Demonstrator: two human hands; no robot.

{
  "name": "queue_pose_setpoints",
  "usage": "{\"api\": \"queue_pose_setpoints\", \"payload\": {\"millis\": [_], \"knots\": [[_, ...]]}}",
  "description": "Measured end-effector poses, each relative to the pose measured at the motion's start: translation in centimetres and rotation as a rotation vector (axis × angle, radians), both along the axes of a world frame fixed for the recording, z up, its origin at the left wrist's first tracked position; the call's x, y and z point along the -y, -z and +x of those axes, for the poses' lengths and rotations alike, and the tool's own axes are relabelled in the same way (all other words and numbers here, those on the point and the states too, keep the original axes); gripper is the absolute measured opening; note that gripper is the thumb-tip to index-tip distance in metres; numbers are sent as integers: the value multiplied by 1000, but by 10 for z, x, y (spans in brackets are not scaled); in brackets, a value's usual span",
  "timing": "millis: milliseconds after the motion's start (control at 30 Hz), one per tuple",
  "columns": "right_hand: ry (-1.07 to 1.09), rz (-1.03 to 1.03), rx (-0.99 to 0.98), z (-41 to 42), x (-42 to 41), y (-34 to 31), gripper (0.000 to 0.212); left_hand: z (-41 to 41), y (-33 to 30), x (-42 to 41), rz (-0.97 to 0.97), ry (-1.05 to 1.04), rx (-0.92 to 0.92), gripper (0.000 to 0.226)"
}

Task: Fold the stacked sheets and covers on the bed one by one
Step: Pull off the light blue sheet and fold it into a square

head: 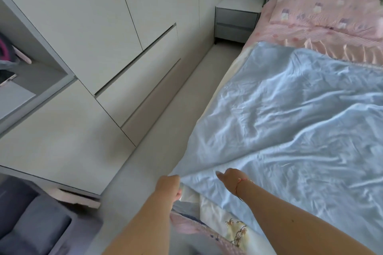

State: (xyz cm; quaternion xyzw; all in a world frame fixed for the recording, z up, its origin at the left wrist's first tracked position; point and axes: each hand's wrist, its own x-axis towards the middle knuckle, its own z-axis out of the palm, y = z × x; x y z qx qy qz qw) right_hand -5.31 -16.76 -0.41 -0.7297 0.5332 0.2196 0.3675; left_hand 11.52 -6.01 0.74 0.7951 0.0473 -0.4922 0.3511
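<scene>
A wrinkled light blue sheet (290, 120) lies spread over the bed, on top of the other layers. My left hand (169, 187) grips its near left corner at the bed's edge, fingers curled round the cloth. My right hand (230, 176) rests on the blue sheet a little to the right of that corner, and its fingers are mostly hidden from this angle. Under the blue sheet, a cream cover with a plant print (232, 232) and a pink patterned cover (192, 227) stick out at the near edge.
A pink pillow (331, 6) and pink striped bedding (310, 35) lie at the head of the bed. A grey nightstand (236, 16) stands beside it. White wardrobe doors (93, 47) line the narrow floor aisle (157, 141) on the left. Something grey and cushioned (31, 223) sits at bottom left.
</scene>
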Motion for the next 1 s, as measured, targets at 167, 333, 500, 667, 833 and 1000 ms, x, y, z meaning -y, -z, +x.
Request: {"api": "queue_pose_setpoints", "payload": {"millis": [167, 333, 500, 667, 833, 1000], "knots": [[-70, 28, -44, -6, -24, 39, 47, -6, 45, 4, -63, -345, -265, 11], [-199, -184, -73, -9, -35, 65, 52, -6, 73, 22, -193, -565, -336, 24], [-160, -63, 22, -6, -15, 62, 26, 9, 80, 41, -320, -588, -378, 29], [-327, 243, -25, -5, 5, 42, 29, 38, 89, 56, -303, -511, -328, 38], [-174, 334, 42, -3, 17, 34, 4, 38, 53, 73, -347, -471, -121, 21], [421, -89, 402, 4, 39, 14, 26, 33, 14, 85, -500, -185, 12, 17]]}}
